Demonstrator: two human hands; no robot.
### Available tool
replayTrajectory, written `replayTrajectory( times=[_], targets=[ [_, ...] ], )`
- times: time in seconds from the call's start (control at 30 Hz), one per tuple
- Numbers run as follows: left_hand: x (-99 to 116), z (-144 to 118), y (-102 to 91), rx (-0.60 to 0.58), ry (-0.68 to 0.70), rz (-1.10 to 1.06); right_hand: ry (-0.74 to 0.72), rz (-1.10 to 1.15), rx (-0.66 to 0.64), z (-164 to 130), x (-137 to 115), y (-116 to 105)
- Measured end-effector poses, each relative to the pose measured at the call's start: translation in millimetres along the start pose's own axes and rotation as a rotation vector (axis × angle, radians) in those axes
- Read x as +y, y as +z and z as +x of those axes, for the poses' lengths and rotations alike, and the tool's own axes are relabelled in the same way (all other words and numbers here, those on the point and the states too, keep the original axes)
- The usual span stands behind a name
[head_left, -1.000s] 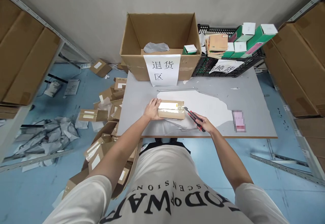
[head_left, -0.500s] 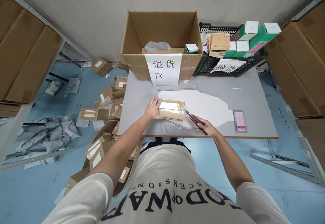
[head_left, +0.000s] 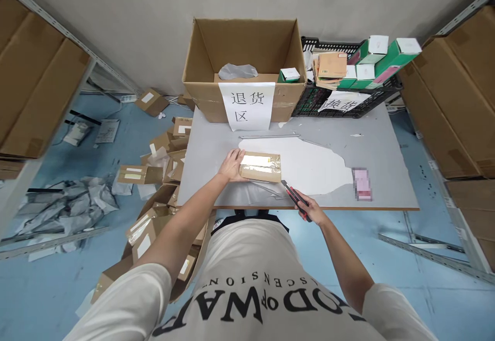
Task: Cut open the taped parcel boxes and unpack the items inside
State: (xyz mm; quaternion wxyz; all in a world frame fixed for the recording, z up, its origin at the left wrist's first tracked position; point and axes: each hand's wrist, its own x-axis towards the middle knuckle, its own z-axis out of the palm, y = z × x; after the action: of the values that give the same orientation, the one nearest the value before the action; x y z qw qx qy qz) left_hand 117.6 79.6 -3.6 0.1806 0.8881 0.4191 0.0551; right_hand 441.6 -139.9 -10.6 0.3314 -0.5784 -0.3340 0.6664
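Two big zones noted: grey table in front, blue floor to the left strewn with flattened cartons and crumpled grey mailer bags. Top layer of the table surface torn away in a wide white patch near the middle. At the far edge, open cardboard box with a white paper sign taped to its front wall, grey bag and small green-and-white carton inside. Just right of it, black plastic crate piled with green-and-white boxes and tan booklets.

On the near half of the table, small brown parcel: flat, rectangular, plain cardboard, long side running left to right, a pale label on top under glossy clear tape that catches the light. Lying on loose grey wrapping spread toward the table's near edge.

Left hand flat against the parcel's left end, fingers spread and pressing it down. Right hand at the near table edge, fingers closed round a red-and-black utility knife; tip pointing up-left, just off the parcel's near right corner, not touching it. Blade length not discernible.

Small pink item lying well to the right, blurred.
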Motion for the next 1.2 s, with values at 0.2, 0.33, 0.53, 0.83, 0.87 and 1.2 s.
replayTrajectory(
  times=[0.2,0.33,0.53,0.83,0.87,1.2],
  targets=[
    [-2.4,-0.3,3.3,0.000,0.004,-0.017,-0.076,0.091,0.153,-6.9,15.0,9.3],
    [-4.1,-2.7,-2.1,-0.025,0.020,-0.080,-0.174,0.177,0.350,7.8,11.3,22.2],
    [-19.5,-4.3,-11.0,0.020,-0.326,-0.533,-0.258,0.276,0.488,46.7,-17.9,44.7],
    [-31.0,-15.6,-28.3,-0.315,-0.582,-1.496,-0.083,0.496,0.285,80.3,-70.2,50.5],
    [-28.2,-16.8,-28.7,-0.321,-0.582,-1.556,-0.085,0.504,0.283,82.0,-71.9,51.8],
    [-11.9,-24.8,-29.1,-0.272,-0.606,-1.716,-0.098,0.380,0.250,94.5,-85.2,45.0]
  ],
)
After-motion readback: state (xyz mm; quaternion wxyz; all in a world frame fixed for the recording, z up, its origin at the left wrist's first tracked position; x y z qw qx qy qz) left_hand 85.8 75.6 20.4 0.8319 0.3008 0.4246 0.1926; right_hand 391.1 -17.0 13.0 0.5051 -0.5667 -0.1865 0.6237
